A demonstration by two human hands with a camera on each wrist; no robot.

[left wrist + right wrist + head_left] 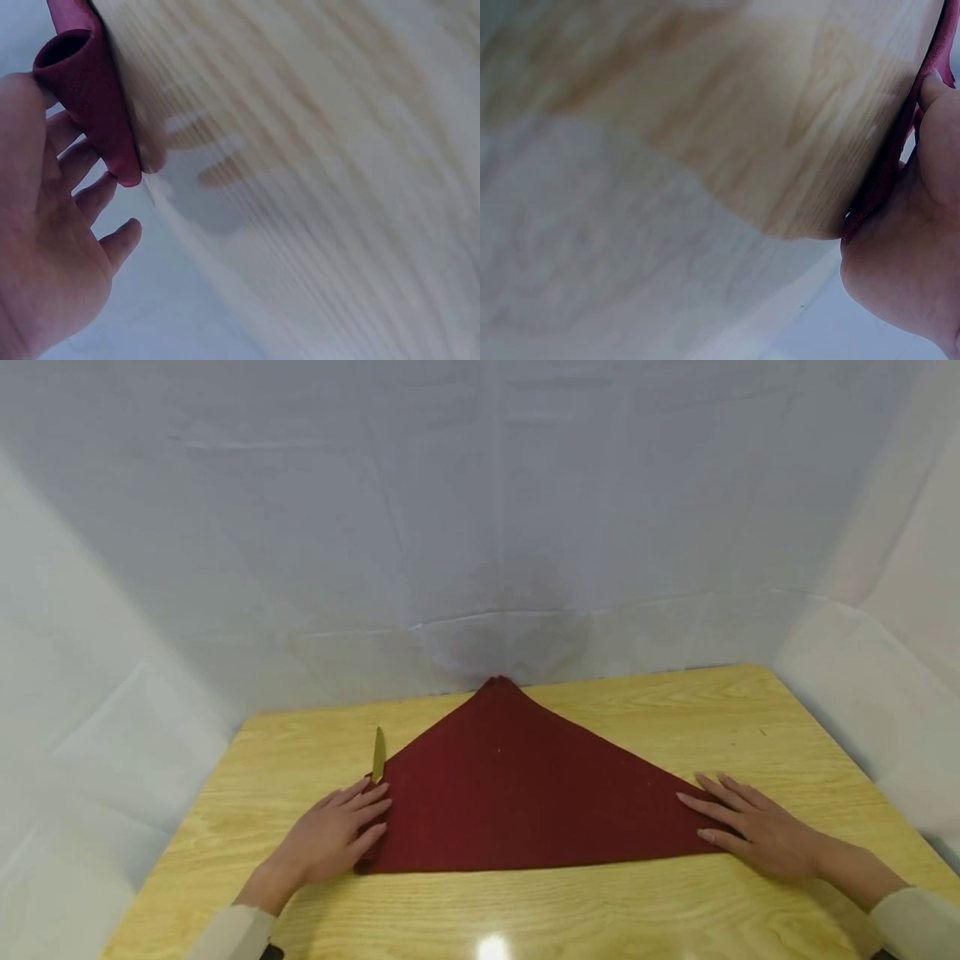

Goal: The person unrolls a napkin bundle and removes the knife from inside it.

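Observation:
A dark red cloth napkin (517,785) lies folded in a triangle, its point toward the back and its long straight edge toward me. Its left end is rolled up, and the hollow end of the roll (94,97) shows in the left wrist view. From the far side of that roll sticks the blade of a gold-coloured knife (378,753); the rest of it is hidden. My left hand (330,835) rests on the rolled end with fingers loosely extended across it. On the napkin's right corner lies my right hand (757,831), fingers spread and nearly straight.
The napkin lies on a light wooden table (420,910) with rounded back corners. White sheeting (480,527) hangs behind the table's back edge, close to the napkin's point, and along both sides.

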